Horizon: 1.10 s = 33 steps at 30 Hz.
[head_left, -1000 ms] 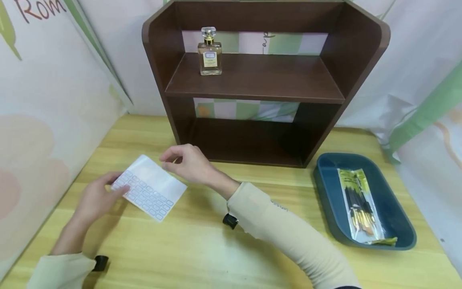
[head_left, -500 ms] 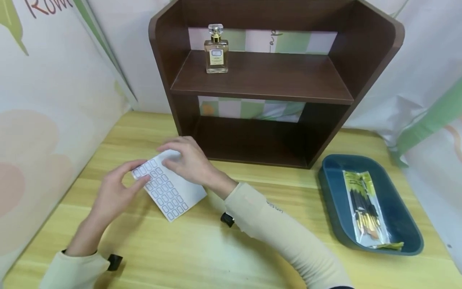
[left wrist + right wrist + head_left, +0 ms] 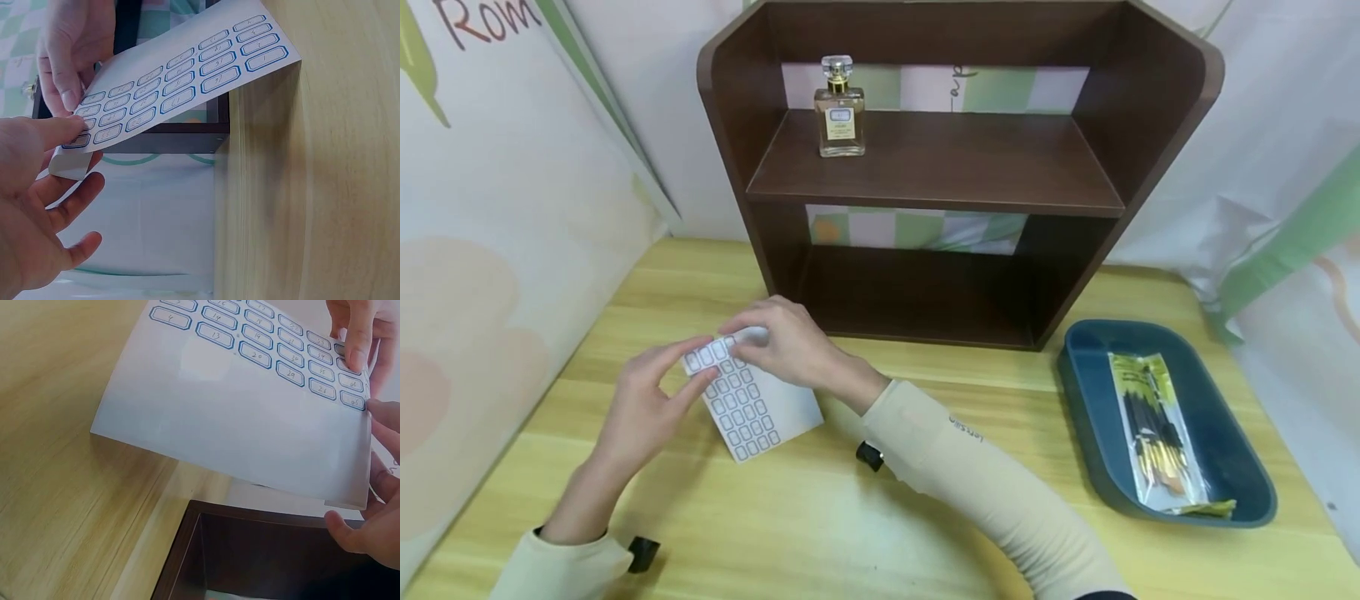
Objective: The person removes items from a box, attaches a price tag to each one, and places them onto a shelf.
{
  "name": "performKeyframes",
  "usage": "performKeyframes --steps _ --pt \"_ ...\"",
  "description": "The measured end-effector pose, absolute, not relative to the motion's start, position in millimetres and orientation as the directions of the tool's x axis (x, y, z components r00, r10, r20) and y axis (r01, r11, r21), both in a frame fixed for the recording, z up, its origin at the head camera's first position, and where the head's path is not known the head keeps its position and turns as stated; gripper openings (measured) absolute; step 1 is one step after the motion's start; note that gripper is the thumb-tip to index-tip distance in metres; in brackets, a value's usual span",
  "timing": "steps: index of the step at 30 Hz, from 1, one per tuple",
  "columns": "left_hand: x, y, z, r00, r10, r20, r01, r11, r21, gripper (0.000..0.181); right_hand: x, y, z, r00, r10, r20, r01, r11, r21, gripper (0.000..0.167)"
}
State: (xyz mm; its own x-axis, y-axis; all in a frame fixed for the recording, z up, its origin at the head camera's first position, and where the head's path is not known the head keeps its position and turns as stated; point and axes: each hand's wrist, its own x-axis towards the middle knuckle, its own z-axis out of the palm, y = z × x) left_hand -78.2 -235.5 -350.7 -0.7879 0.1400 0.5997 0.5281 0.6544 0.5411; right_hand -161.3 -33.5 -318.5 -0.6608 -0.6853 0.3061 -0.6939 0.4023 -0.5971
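A white sheet of sticker labels is held up above the table, its rows of blue-framed labels bearing handwritten numbers. My left hand pinches one end between thumb and fingers; in the left wrist view a corner of the sheet folds down past those fingers. At the far edge, my right hand grips the sheet, which bends up between thumb and forefinger. The right wrist view shows the blank part of the sheet and the right fingertips at its edge. Whether a label is lifting cannot be made out.
Behind the hands stands a dark brown two-tier shelf. A perfume bottle with a small blue-framed label is on its upper board. To the right, a dark teal bin holds a clear packet of paintbrushes.
My left hand has moved right and up with the label sheet, which has turned. The right hand has come from beside the sheet onto its far edge, now bent up.
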Motion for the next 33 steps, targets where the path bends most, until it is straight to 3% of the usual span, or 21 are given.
performKeyframes --steps 12,20,33 --pt "-75.6 -236.3 -351.5 -0.763 0.176 0.622 0.572 0.63 0.525 0.045 -158.7 -31.3 -317.7 -0.629 -0.71 0.317 -0.71 0.358 -0.607 0.013" --pt "-76.3 -236.6 -354.2 -0.738 0.177 0.651 0.596 0.624 0.506 0.049 -158.5 -32.7 -317.1 -0.656 -0.701 0.279 -0.677 0.385 -0.627 0.021" --pt "-75.0 -235.5 -356.4 -0.724 0.16 0.671 0.597 0.631 0.495 0.049 -158.3 -34.4 -316.9 -0.655 -0.69 0.31 -0.678 0.355 -0.643 0.01"
